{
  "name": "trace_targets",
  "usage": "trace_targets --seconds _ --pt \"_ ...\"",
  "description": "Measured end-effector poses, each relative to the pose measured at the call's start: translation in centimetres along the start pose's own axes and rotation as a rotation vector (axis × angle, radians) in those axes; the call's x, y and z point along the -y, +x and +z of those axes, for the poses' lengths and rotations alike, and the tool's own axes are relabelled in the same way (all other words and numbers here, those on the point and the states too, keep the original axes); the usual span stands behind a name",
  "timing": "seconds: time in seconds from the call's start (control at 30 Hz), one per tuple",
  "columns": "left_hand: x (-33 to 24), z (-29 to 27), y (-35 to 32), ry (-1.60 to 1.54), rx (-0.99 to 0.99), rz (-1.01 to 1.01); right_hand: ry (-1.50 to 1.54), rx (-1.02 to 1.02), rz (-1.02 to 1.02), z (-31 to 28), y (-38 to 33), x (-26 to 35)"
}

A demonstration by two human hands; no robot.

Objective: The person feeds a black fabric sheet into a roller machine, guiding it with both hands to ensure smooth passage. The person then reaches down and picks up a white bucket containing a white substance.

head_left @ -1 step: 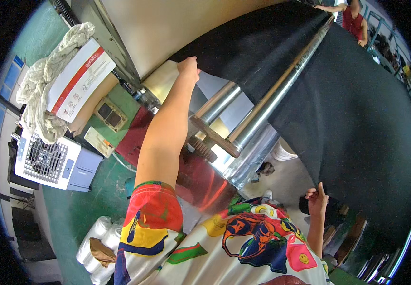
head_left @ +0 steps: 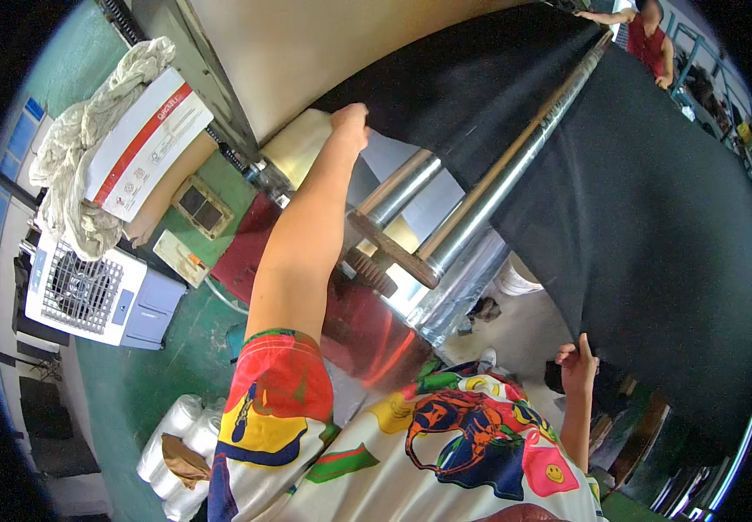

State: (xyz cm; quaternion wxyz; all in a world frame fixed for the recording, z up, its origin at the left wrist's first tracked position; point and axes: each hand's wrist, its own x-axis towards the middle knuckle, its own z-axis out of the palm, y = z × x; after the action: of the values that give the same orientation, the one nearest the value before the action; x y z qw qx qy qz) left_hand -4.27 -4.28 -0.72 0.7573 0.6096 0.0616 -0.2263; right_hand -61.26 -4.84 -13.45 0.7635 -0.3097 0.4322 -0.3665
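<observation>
Wide black sheet (head_left: pixel 663 226), spread both sides of metal roller (head_left: pixel 519 161).

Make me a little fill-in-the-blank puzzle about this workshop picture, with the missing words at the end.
1. The wide sheet by the long metal roller is coloured ____.
2. The wearer's ____ hand is the one nearer the white carton.
3. The other person, at the picture's top right, wears a ____ top.
4. Beside the white-and-blue air cooler, the floor is ____.

Missing words: black; left; red; green.
</observation>
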Motion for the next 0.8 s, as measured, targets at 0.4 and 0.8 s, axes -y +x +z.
trace_targets --seconds 0.4,0.8 --pt "0.6 0.3 0.4 -0.06 0.213 0.023 -0.118 0.104 -0.015 5.9 0.8 -0.8" --pt "0.8 0.7 -0.7 0.097 0.282 0.053 -0.355 0.364 0.02 11.5 3.5 -1.0"
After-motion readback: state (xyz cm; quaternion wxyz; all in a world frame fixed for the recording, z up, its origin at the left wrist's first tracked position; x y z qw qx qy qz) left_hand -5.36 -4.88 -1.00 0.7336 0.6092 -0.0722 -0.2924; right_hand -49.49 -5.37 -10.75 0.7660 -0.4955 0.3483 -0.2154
